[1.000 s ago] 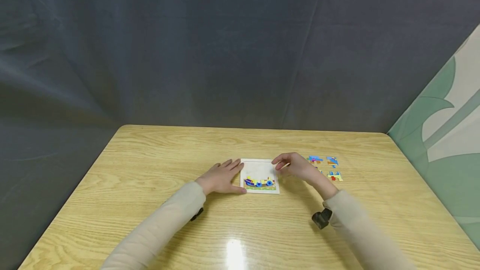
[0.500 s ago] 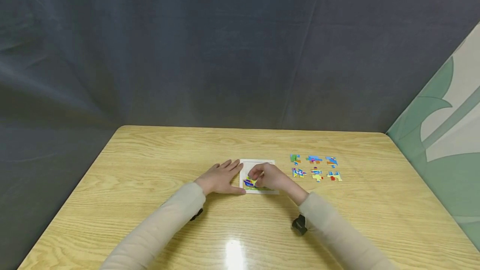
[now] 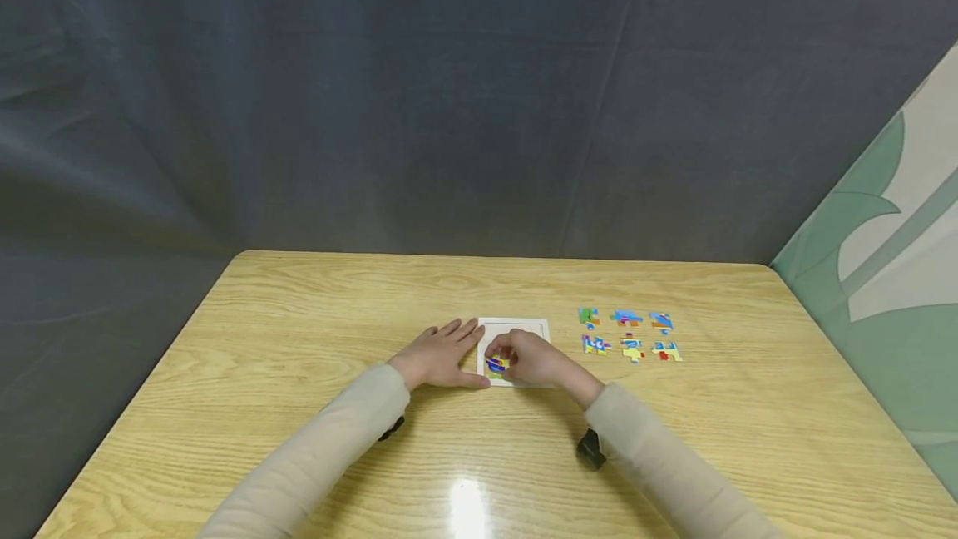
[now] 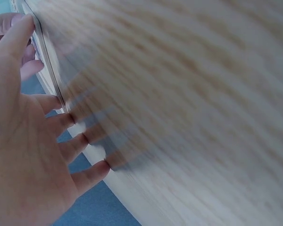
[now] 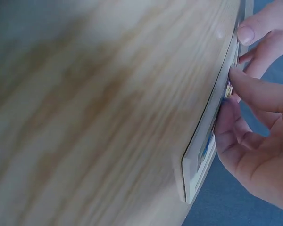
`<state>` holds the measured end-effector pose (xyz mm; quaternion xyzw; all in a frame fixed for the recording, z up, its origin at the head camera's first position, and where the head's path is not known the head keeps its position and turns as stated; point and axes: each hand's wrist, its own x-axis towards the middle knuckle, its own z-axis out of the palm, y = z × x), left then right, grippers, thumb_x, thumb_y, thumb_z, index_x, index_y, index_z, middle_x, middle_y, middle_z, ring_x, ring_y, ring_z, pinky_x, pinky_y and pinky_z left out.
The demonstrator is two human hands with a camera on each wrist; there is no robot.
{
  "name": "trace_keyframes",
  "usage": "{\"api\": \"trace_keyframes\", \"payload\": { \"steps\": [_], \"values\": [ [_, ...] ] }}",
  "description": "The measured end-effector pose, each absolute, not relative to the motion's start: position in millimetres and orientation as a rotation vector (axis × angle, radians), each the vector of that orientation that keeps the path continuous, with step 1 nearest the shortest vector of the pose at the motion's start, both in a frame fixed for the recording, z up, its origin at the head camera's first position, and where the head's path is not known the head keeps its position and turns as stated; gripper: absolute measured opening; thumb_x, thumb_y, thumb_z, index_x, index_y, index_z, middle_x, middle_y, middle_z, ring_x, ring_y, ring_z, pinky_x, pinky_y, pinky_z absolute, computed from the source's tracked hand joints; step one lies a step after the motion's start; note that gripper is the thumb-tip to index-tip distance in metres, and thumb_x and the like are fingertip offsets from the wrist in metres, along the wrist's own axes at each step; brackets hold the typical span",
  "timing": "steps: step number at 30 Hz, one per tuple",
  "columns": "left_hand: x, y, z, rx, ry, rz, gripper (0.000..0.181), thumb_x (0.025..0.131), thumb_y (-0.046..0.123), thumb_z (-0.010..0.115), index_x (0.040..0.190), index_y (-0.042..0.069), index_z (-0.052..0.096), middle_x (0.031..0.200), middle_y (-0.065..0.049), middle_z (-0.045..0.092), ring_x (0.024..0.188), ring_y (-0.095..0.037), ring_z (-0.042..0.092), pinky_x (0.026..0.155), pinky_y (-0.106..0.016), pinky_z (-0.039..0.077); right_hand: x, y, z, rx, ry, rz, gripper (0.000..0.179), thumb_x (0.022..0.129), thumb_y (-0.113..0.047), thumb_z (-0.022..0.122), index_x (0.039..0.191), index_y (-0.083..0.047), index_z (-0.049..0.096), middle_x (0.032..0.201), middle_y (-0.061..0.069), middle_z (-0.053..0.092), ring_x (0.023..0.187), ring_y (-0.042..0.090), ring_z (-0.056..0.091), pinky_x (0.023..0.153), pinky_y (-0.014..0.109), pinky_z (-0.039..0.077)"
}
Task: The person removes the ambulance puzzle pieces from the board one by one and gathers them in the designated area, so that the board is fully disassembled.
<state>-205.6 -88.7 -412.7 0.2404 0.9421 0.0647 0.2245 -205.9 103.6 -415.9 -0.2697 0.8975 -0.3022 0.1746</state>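
Note:
A white puzzle tray lies mid-table, with colourful picture pieces in its lower part. My left hand rests flat with fingers spread, its fingertips and thumb along the tray's left edge. Over the tray, my right hand curls down, its thumb and bent fingers pinching at the blue-and-yellow puzzle piece in the lower left corner. That hand covers the rest of the bottom row. In the right wrist view, the thumb reaches over the tray's near rim.
Several loose puzzle pieces lie in two rows on the wooden table, right of the tray. A dark curtain hangs behind the table's far edge. At the right stands a green-and-white patterned surface.
My right hand has moved left and down from the tray's upper right edge to its lower left corner, uncovering the loose pieces at the right. The left hand has stayed put.

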Motion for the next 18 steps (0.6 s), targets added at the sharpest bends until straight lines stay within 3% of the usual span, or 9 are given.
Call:
{"api": "trace_keyframes", "payload": {
  "steps": [9, 18],
  "values": [
    [-206.6, -88.7, -414.9, 0.668, 2.603, 0.167, 0.088, 0.088, 0.067, 0.048, 0.155, 0.022, 0.013, 0.163, 0.003, 0.007, 0.151, -0.023, 0.009, 0.121, -0.050, 0.015, -204.9, 104.5, -415.0, -0.798, 2.539, -0.848, 0.031, 0.080, 0.008, 0.067, 0.107, -0.005, 0.062, 0.089, 0.009, 0.053, 0.078, 0.014, 0.046, 0.069, 0.022, 0.040],
    [-207.2, -88.4, -415.7, 0.671, 2.605, 0.162, 0.088, 0.088, 0.067, 0.047, 0.155, 0.023, 0.011, 0.163, 0.003, 0.006, 0.151, -0.022, 0.008, 0.121, -0.051, 0.014, -205.9, 105.1, -414.5, -0.772, 2.524, -0.934, 0.032, 0.078, 0.011, 0.066, 0.106, -0.004, 0.065, 0.087, 0.008, 0.060, 0.074, 0.011, 0.049, 0.065, 0.020, 0.042]
  ]
}}
